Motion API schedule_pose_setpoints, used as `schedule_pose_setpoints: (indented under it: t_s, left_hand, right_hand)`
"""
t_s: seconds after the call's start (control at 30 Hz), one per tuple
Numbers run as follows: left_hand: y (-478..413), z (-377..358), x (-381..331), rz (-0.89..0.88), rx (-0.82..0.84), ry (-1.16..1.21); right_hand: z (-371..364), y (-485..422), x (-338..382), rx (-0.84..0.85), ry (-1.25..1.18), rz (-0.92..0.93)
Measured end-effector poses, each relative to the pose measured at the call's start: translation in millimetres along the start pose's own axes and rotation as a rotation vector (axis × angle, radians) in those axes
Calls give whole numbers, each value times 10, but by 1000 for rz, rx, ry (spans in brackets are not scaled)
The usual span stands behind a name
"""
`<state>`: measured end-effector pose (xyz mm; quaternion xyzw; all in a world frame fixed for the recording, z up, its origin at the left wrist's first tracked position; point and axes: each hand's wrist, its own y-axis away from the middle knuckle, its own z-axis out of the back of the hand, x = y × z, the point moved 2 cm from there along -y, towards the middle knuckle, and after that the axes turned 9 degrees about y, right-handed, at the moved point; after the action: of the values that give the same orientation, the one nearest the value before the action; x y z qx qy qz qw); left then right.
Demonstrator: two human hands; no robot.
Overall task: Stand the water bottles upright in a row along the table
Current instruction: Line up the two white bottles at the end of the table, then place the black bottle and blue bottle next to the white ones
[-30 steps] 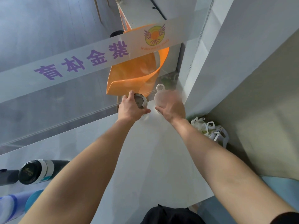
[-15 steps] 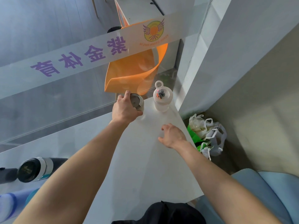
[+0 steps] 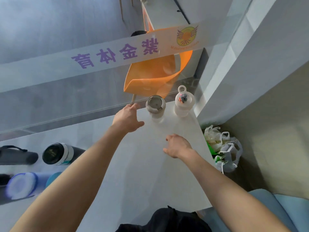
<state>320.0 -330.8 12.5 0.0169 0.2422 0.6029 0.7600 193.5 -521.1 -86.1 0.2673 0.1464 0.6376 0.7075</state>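
Two bottles stand upright at the far right end of the white table (image 3: 175,164): a beige bottle with a grey lid (image 3: 155,107) and, to its right, a clear bottle with a white loop cap (image 3: 184,104). My left hand (image 3: 127,118) hovers just left of the beige bottle, fingers relaxed, holding nothing. Empty as well, my right hand (image 3: 178,145) hangs over the table nearer to me. At the left lie a black bottle with a silver band (image 3: 58,154), a dark bottle with a strap (image 3: 16,155) and a blue-capped bottle (image 3: 23,185).
A glass partition (image 3: 66,97) with purple lettering runs along the table's far edge, an orange chair (image 3: 155,77) behind it. White plastic bags (image 3: 222,148) sit on the floor past the table's right edge. A grey pillar (image 3: 250,72) rises at the right.
My left hand let go of the beige bottle and drew back to the left. My right hand released the clear bottle earlier and pulled back towards me.
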Motion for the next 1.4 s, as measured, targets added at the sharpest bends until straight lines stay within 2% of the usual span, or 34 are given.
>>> schedule_pose_setpoints:
  t_s: [0.2,0.33,0.47,0.63,0.83,1.0,1.4]
  left_hand:
    - [827,500,955,-32,-153,9]
    - [1315,794,1596,81,-229,-15]
    - [1583,920,2130,191,-180,44]
    - [1631,830,2475,179,-55,135]
    - [1521,758,2648,89,-9,191]
    - [1374,784,2720,39,0,169]
    - [696,756,2206,-53,-72,202]
  right_hand:
    - [102,-50,968,-8,81,192]
    - [142,31,1718,-31,65,313]
    - [163,275,2440,-126,8,477]
    - [34,588,3077,-215,-17,615]
    - [-272,750,3473,-189,-18,525]
    - [-280,807,3478,-193,-70,453]
    - [628,132,2067,-325,-176,30]
